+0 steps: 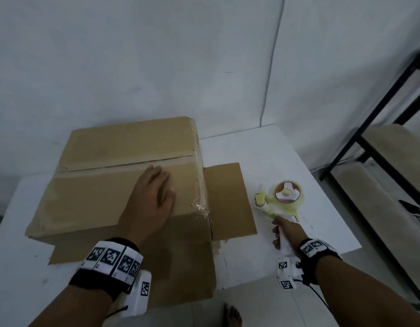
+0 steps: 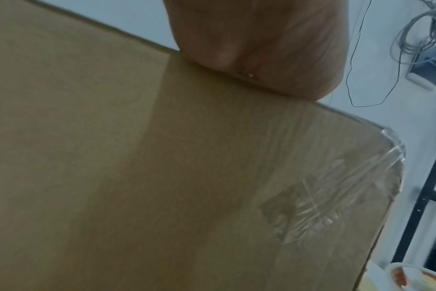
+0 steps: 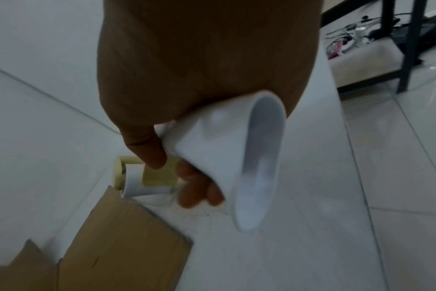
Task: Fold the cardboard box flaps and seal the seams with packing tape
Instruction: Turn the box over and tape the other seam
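A brown cardboard box [image 1: 93, 190] sits on the white table [image 1: 286, 156], its top flaps folded shut with tape along the middle seam [image 1: 124, 165] and crinkled clear tape at the near right corner [image 1: 200, 206]. My left hand [image 1: 152, 197] lies flat on the near top flap, fingers straight. In the left wrist view the palm [image 2: 256, 51] presses the box top edge above the box side [image 2: 137, 177]. My right hand [image 1: 284, 234] grips the white handle [image 3: 224, 149] of a yellow-green tape dispenser [image 1: 282, 197] resting on the table right of the box.
A loose box flap [image 1: 230, 201] lies flat on the table between box and dispenser. A black metal shelf frame [image 1: 378, 128] stands at the right with cables on the floor. A bare foot [image 1: 232, 315] shows below the table edge.
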